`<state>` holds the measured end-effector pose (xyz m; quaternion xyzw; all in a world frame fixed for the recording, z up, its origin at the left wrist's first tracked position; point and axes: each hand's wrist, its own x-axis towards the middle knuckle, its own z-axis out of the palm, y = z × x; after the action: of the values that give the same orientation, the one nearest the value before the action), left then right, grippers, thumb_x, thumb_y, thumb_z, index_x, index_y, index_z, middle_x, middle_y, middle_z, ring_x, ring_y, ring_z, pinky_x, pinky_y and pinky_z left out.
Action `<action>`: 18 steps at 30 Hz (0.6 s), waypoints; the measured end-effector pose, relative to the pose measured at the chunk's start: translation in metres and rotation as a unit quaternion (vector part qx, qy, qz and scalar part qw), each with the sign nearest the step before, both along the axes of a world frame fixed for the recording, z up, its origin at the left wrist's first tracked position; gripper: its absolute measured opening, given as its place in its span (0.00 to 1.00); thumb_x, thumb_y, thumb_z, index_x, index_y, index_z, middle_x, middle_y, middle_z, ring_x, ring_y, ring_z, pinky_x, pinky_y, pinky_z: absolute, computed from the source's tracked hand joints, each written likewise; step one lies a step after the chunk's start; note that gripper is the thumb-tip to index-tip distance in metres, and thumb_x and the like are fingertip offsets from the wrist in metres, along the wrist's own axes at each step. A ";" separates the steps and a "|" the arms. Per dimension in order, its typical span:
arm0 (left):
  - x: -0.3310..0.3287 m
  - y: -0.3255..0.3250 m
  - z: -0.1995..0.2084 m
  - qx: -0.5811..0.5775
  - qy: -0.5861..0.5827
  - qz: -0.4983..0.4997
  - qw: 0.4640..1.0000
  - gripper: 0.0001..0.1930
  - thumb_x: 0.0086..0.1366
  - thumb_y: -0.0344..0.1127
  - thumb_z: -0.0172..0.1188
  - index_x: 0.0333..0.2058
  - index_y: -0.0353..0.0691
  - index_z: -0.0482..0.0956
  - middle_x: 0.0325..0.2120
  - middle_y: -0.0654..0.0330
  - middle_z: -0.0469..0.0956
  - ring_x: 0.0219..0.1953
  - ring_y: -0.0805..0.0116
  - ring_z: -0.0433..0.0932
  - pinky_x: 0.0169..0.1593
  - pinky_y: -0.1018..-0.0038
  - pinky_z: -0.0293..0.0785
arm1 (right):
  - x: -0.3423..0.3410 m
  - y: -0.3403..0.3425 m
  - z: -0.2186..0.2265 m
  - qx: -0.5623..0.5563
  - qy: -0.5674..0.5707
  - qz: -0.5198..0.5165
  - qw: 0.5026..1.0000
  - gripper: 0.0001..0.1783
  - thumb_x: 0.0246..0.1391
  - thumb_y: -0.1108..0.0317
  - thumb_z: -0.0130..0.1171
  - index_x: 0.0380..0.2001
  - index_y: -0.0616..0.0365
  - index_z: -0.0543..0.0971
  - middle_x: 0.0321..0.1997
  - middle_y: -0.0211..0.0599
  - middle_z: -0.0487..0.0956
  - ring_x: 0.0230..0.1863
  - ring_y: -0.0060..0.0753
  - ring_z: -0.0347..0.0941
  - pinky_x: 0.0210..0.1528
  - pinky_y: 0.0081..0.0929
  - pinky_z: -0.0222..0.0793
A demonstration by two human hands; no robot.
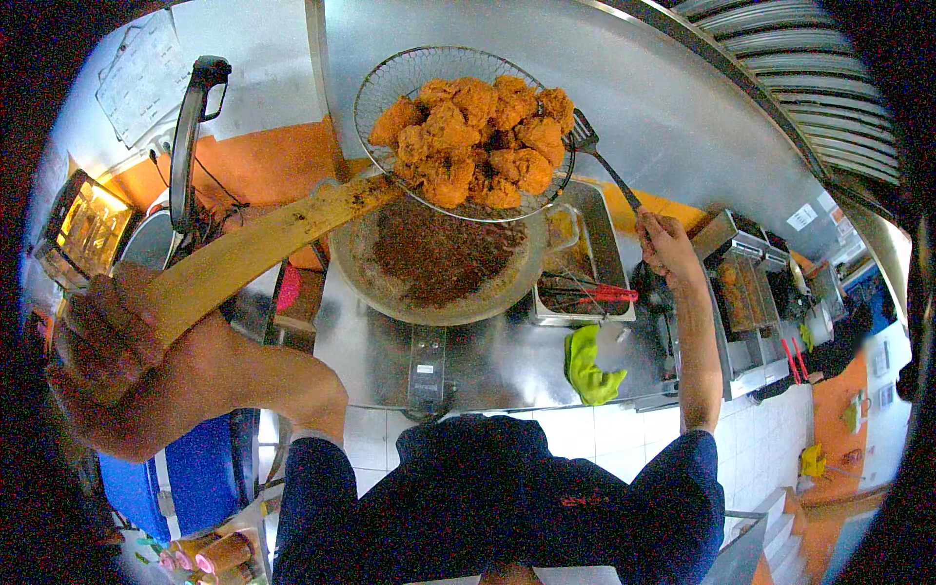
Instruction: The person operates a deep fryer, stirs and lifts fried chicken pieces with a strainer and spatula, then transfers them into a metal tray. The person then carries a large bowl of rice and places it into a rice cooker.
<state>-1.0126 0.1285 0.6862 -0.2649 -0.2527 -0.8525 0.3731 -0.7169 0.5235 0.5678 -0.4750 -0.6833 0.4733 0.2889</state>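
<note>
A wire skimmer [458, 132] heaped with fried chicken pieces [478, 141] is held above the wok [439, 263] on the steel counter [507, 361]. Its wooden handle [253, 249] is clenched in the left hand [107, 356]. The right hand [668, 244] is closed around a fork [600, 156] touching the pieces.

Single head-worn fisheye view — steeply downward, close over the stove counter [487, 361].

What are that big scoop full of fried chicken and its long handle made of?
The scoop looks like thin metal wire, woven into a see-through mesh with a grey shine. Its handle, gripped by the left hand, looks like bare pale wood: flat, matt and darkly stained near the basket.
</note>
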 end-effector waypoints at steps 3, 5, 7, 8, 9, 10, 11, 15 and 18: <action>-0.012 -0.015 -0.003 -0.004 0.093 -0.164 0.982 0.12 0.57 0.43 0.48 0.18 0.47 0.63 0.11 0.69 0.56 0.12 0.76 0.54 0.22 0.76 0.54 | 0.000 -0.004 0.000 -0.011 0.005 0.036 0.999 0.19 0.64 0.52 0.51 0.23 0.52 0.72 0.12 0.19 0.63 0.08 0.12 0.50 0.09 0.18 0.40; -0.017 -0.020 -0.004 -0.005 0.131 -0.232 0.964 0.12 0.57 0.42 0.48 0.18 0.46 0.63 0.10 0.69 0.56 0.12 0.76 0.54 0.22 0.76 0.54 | 0.000 -0.007 0.001 -0.025 0.020 0.024 0.999 0.19 0.64 0.52 0.51 0.23 0.52 0.71 0.13 0.19 0.63 0.08 0.12 0.50 0.08 0.18 0.40; -0.017 -0.020 -0.003 -0.004 0.145 -0.260 0.955 0.12 0.57 0.42 0.48 0.18 0.45 0.63 0.10 0.69 0.56 0.12 0.76 0.54 0.21 0.75 0.54 | 0.000 -0.009 0.000 -0.027 0.021 0.010 0.999 0.20 0.64 0.52 0.51 0.23 0.52 0.71 0.13 0.20 0.63 0.08 0.12 0.50 0.08 0.18 0.40; -0.016 -0.017 -0.002 0.003 0.167 -0.287 0.943 0.12 0.57 0.42 0.47 0.17 0.45 0.63 0.10 0.69 0.56 0.12 0.76 0.53 0.21 0.75 0.54 | -0.001 -0.009 0.000 -0.027 0.022 0.011 0.999 0.20 0.64 0.51 0.51 0.23 0.52 0.71 0.13 0.20 0.63 0.08 0.13 0.50 0.08 0.18 0.40; -0.014 -0.014 -0.001 0.011 0.188 -0.315 0.930 0.12 0.56 0.41 0.47 0.17 0.45 0.62 0.10 0.69 0.56 0.11 0.76 0.53 0.21 0.75 0.54 | -0.001 -0.010 -0.001 -0.026 0.014 0.006 1.000 0.20 0.64 0.51 0.51 0.23 0.52 0.71 0.14 0.20 0.63 0.08 0.13 0.50 0.08 0.18 0.40; -0.013 -0.012 0.001 0.019 0.209 -0.342 0.916 0.12 0.56 0.41 0.47 0.17 0.45 0.62 0.10 0.68 0.56 0.11 0.75 0.53 0.20 0.76 0.53 | 0.000 -0.009 -0.002 -0.027 0.030 0.020 0.999 0.20 0.64 0.51 0.51 0.23 0.52 0.71 0.14 0.20 0.63 0.08 0.13 0.50 0.08 0.18 0.41; -0.011 -0.007 0.000 0.017 0.143 -0.206 0.968 0.12 0.56 0.41 0.46 0.18 0.43 0.64 0.10 0.67 0.57 0.11 0.75 0.54 0.21 0.76 0.55 | 0.000 -0.009 -0.003 -0.026 0.036 0.027 0.999 0.20 0.64 0.51 0.51 0.23 0.52 0.71 0.14 0.20 0.63 0.08 0.12 0.50 0.08 0.18 0.41; -0.010 -0.008 -0.002 -0.007 0.160 -0.178 0.971 0.15 0.57 0.40 0.46 0.22 0.33 0.71 0.12 0.62 0.64 0.11 0.72 0.59 0.22 0.74 0.60 | 0.001 -0.006 -0.008 0.007 0.041 0.017 0.999 0.20 0.64 0.50 0.51 0.25 0.52 0.71 0.13 0.19 0.63 0.08 0.12 0.50 0.08 0.17 0.40; -0.017 -0.022 -0.011 -0.013 0.194 -0.216 0.957 0.17 0.58 0.41 0.45 0.24 0.29 0.73 0.12 0.59 0.65 0.12 0.70 0.61 0.22 0.72 0.62 | 0.004 -0.005 -0.008 -0.001 0.030 0.026 0.999 0.20 0.64 0.49 0.51 0.26 0.52 0.71 0.12 0.19 0.62 0.08 0.11 0.50 0.08 0.17 0.40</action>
<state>-1.0296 0.1069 0.6756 -0.4780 -0.1235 -0.8417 0.2185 -0.7128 0.5182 0.5595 -0.4431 -0.6857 0.4956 0.2964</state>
